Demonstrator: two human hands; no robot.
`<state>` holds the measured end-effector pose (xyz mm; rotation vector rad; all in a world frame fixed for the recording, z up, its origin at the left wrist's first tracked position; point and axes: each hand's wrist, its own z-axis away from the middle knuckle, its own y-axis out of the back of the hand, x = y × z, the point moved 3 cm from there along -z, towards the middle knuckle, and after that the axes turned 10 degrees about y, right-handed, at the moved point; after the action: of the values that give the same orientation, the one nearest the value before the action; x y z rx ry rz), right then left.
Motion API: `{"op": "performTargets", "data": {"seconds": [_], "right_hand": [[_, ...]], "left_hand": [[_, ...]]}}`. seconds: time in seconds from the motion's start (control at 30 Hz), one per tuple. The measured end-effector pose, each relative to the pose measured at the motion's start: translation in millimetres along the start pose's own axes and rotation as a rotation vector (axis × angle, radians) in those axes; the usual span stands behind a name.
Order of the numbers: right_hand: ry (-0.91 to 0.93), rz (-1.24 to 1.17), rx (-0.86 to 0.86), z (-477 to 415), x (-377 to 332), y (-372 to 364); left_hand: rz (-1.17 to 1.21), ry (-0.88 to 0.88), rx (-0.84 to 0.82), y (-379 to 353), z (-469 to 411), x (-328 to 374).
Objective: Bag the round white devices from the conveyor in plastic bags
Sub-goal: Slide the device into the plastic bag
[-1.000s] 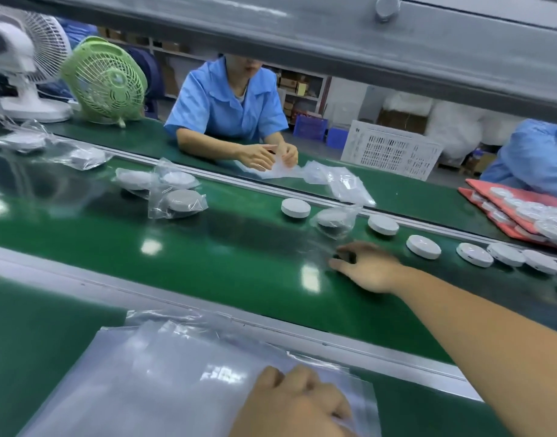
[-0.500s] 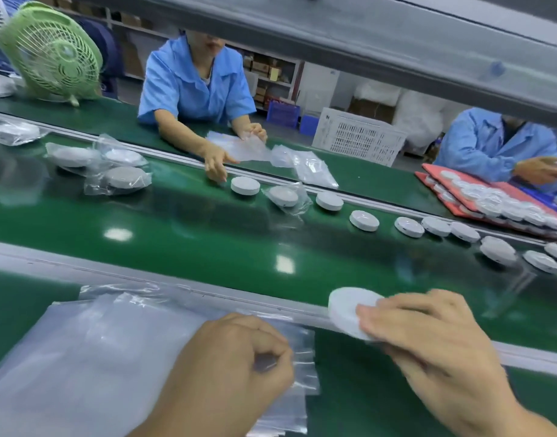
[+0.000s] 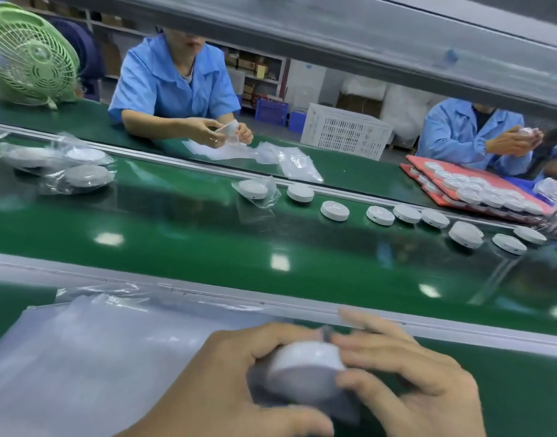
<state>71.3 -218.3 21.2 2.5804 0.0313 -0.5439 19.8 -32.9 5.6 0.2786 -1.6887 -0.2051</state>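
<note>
Green desk fan (image 3: pixel 31 55), far left, on the far counter. Three bagged devices (image 3: pixel 81 178), clustered on the left of the green conveyor belt (image 3: pixel 176 238), touching one another. Stack of clear plastic bags (image 3: pixel 81 357), flat on the near counter, its far edge against the belt's metal rail. Worker in a blue shirt (image 3: pixel 176 86), seated across the belt, both hands holding a small white item over loose bags. Left hand (image 3: pixel 220 386), near counter, fingers curled round the left edge of a round white device (image 3: pixel 305 357) and a film of greyish plastic under it; the blur hides how far the device sits in the bag. Single bagged device (image 3: pixel 255 190), mid-belt by the far rail. Row of unbagged white devices (image 3: pixel 333 210), strung rightward along the belt's far side. White slatted crate (image 3: pixel 346 134), behind the far counter. Right hand (image 3: pixel 409 383), fingers over the held device's right edge, thumb beneath, clasping it. Red trays (image 3: pixel 428 165), stacked, loaded with white devices. Second blue-clad worker (image 3: pixel 472 134), far right, hands together.
</note>
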Motion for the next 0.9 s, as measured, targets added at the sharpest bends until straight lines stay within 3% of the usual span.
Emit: {"op": "performTargets", "data": {"seconds": [0.07, 0.17, 0.23, 0.33, 0.43, 0.53, 0.57, 0.63, 0.7, 0.73, 0.9], "right_hand": [[-0.135, -0.112, -0.090, -7.6, 3.7, -3.1], [-0.387, -0.297, -0.268, -14.1, 10.0, -10.6], [-0.381, -0.181, -0.239, -33.0, 18.1, -18.5], [-0.349, 0.080, -0.129, -70.4, 61.3, -17.6], [-0.458, 0.142, -0.016, -116.4, 121.8, -19.0], [-0.519, 0.324, 0.000, -157.4, 174.8, -34.6], [-0.562, 0.395, -0.053, -165.2, 192.0, -44.1], [-0.696, 0.506, -0.321, -169.0, 217.5, -69.9], [-0.749, 0.463, -0.561, -163.7, 222.6, -96.6], [-0.747, 0.403, -0.581, -160.8, 217.7, -106.4], [-0.543, 0.182, -0.413, -127.4, 148.8, -118.8]], "left_hand": [[-0.045, -0.060, 0.194, -4.7, 1.2, 3.9], [0.132, -0.054, 0.443, -2.5, 1.3, 1.6], [0.108, -0.045, 0.520, 2.6, -1.4, 1.0], [-0.180, -0.150, 0.592, 11.3, -5.8, -1.9], [-0.450, -0.254, 0.549, 13.3, -11.8, -8.7], [-0.776, -0.360, 0.315, 3.3, -16.4, -19.0], [-0.842, -0.348, 0.232, -0.2, -17.7, -23.1], [-0.871, -0.303, 0.144, -2.1, -18.5, -26.7], [-0.926, -0.264, 0.073, -3.2, -18.0, -30.4], [-0.979, -0.258, 0.047, -3.9, -18.1, -32.4], [-0.975, -0.248, 0.069, -2.9, -19.5, -32.3]]}}
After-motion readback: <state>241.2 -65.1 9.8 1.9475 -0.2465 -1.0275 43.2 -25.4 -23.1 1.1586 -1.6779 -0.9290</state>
